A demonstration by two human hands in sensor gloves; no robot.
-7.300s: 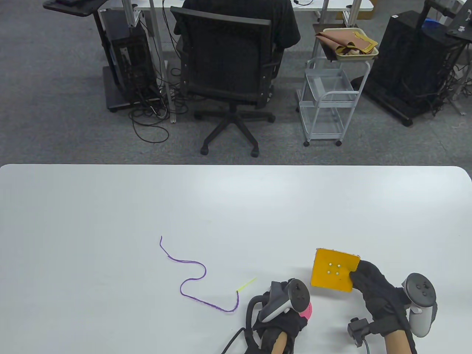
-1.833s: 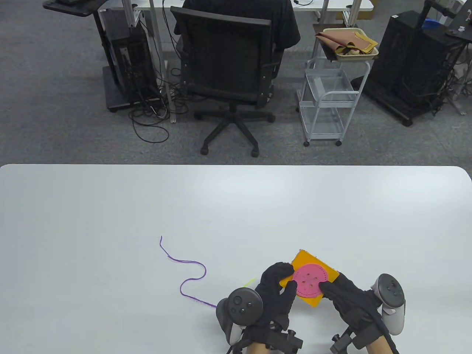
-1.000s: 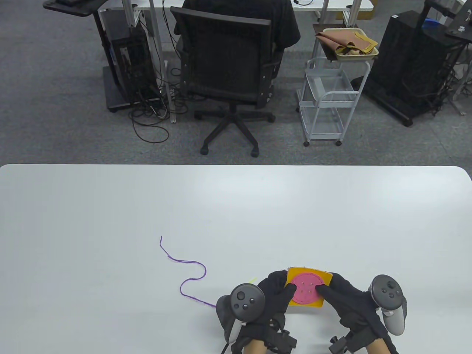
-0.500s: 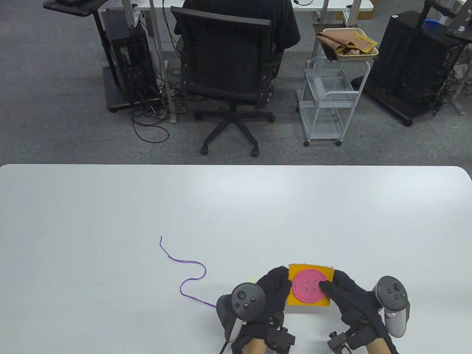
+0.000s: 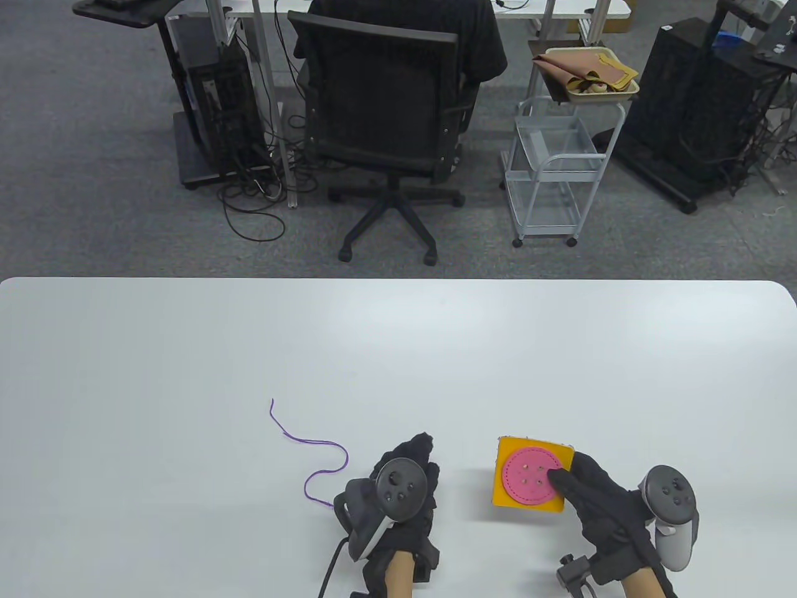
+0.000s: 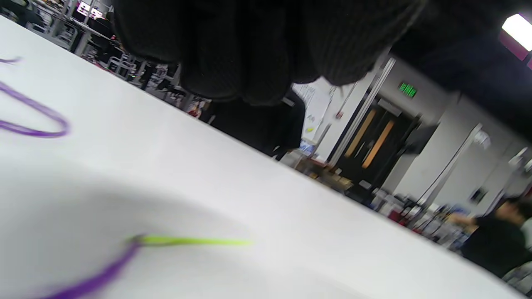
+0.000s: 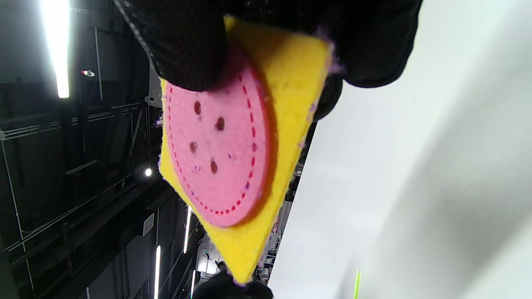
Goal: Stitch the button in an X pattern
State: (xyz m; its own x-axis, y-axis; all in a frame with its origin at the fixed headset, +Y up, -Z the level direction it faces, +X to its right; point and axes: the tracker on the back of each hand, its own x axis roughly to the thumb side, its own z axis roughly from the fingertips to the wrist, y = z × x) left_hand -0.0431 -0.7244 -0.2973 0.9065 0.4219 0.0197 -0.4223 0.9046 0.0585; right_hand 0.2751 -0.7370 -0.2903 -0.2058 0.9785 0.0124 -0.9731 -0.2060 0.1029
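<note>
Our right hand (image 5: 588,492) pinches pink button (image 5: 531,476) onto yellow felt (image 5: 507,498), holes aligned. Left hand (image 5: 408,473) seems empty, fingers curled; we should pinch the needle (image 6: 195,241) low

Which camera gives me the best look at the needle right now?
The left wrist view: the yellow-green needle lies on the white table with the purple thread trailing from its end. In the table view the left hand covers it. The right wrist view shows only a sliver of it at the bottom edge.
</note>
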